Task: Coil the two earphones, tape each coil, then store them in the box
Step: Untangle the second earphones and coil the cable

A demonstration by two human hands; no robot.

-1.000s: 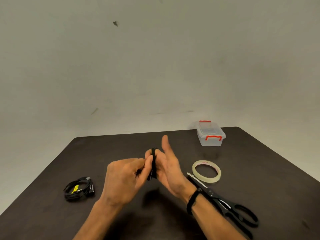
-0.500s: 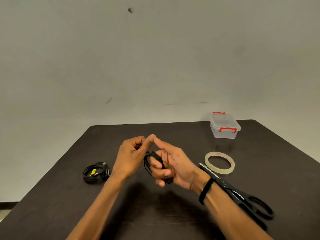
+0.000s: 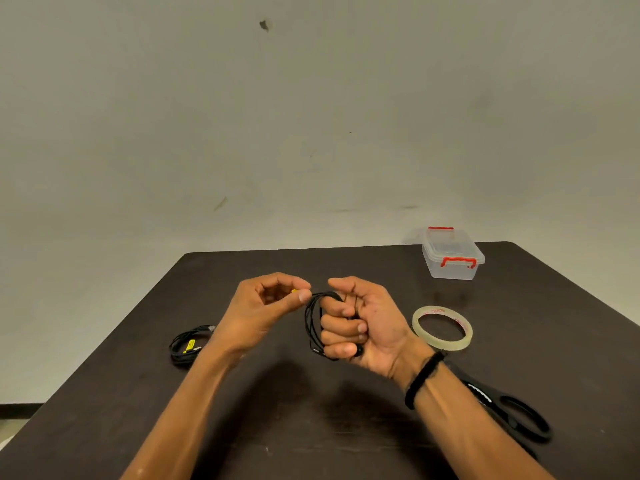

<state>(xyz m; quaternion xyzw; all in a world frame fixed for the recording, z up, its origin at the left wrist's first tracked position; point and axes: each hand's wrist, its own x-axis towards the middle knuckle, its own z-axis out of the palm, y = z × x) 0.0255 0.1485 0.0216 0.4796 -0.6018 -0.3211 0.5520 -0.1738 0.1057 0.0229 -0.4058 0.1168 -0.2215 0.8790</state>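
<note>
I see the right hand (image 3: 363, 323) clenched around a black coiled earphone cable (image 3: 311, 323) above the dark table (image 3: 346, 427); the left hand (image 3: 266, 306) pinches its yellow-tagged end (image 3: 295, 291), mostly hidden. My right forearm covers the black-handled scissors' (image 3: 519, 417) blades.

two earphone coils (image 3: 188, 345) (image 3: 313, 325), one tape roll (image 3: 442, 327), one box (image 3: 452, 252), one scissors (image 3: 512, 412), two hands (image 3: 268, 306) (image 3: 367, 323)
</note>
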